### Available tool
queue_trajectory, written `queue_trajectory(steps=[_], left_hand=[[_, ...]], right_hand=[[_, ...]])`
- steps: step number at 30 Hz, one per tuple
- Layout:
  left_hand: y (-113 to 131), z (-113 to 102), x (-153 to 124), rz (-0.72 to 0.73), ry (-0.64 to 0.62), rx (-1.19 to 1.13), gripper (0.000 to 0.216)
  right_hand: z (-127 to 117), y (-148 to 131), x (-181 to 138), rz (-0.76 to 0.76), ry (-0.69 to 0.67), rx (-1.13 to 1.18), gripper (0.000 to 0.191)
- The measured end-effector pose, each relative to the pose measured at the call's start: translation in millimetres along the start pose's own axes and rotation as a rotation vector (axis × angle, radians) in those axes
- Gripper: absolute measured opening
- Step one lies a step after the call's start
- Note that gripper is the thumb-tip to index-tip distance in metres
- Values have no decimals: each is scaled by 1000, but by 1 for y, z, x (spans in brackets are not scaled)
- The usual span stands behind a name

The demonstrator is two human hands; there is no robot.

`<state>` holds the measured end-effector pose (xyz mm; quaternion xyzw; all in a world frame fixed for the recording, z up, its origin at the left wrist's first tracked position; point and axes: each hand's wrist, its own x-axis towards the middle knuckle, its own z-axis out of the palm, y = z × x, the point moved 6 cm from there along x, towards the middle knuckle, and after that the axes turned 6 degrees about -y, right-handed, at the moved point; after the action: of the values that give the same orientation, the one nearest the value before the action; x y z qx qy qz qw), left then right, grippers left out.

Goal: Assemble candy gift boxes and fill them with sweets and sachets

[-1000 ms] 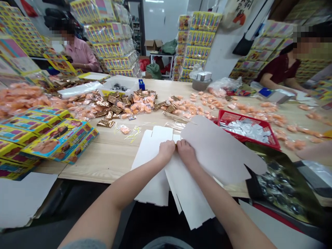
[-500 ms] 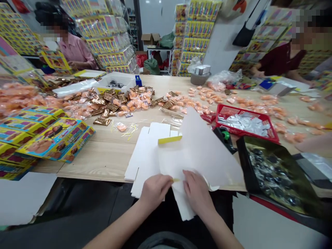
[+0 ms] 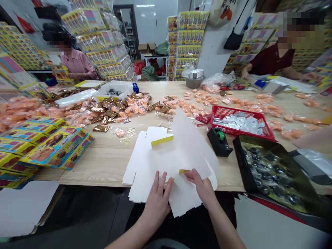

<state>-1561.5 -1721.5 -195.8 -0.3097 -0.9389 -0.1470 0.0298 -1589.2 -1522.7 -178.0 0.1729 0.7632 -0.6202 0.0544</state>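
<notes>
A white flat box blank [image 3: 193, 145] with yellow-edged flaps lies at the front edge of the table, partly folded, its right panel standing up. My left hand [image 3: 158, 197] rests on its near part with fingers spread. My right hand [image 3: 203, 185] is closed at a small yellow flap [image 3: 183, 171] of the blank, thumb and fingers pinching it. Beneath, more white box blanks [image 3: 138, 162] are stacked, overhanging the table edge.
Printed yellow boxes [image 3: 55, 145] are piled at left. Wrapped orange pieces [image 3: 202, 98] and brown packets [image 3: 109, 107] cover the back. At right are a tape dispenser [image 3: 219, 141], a red basket [image 3: 242, 122] of white packets and a black tray [image 3: 241, 166]. Two people sit across.
My left hand has gone from a pinch to spread fingers on the blank. My right hand has moved to the yellow flap and closed on it. The raised panel leans lower.
</notes>
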Motion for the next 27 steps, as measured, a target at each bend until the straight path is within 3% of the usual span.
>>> queue_trajectory(steps=[3, 5, 7, 10, 13, 15, 17, 20, 22, 25, 27], left_hand=[[1, -6, 0, -14, 251, -171, 57], [-5, -14, 6, -44, 312, -368, 31], [-12, -22, 15, -115, 329, -559, 25], [-24, -27, 27, -316, 436, -736, 25], [-29, -28, 30, -407, 544, -684, 33], [-23, -29, 32, -273, 485, -446, 26], [-15, -29, 31, -98, 389, -164, 23], [-12, -29, 31, 37, 243, 65, 27], [-12, -29, 40, 82, 90, 108, 20], [-11, -27, 62, 113, -203, 126, 21], [-11, -25, 74, 98, -407, 119, 18]], right_hand=[[-6, -3, -9, -9, -83, -86, 63], [-21, -5, -15, -53, -90, -167, 58], [-29, -3, -17, -129, -65, -170, 56], [-17, 8, -10, -224, 46, -139, 57], [0, 17, -1, -274, 247, -138, 51], [0, 16, -1, -276, 345, -211, 49], [-6, 10, -8, -215, 318, -376, 45], [2, -2, -29, -72, -106, -719, 33], [21, -21, -45, -175, -335, -860, 25], [50, -54, -44, -467, -260, -1058, 17], [65, -56, -26, -483, -230, -1246, 19]])
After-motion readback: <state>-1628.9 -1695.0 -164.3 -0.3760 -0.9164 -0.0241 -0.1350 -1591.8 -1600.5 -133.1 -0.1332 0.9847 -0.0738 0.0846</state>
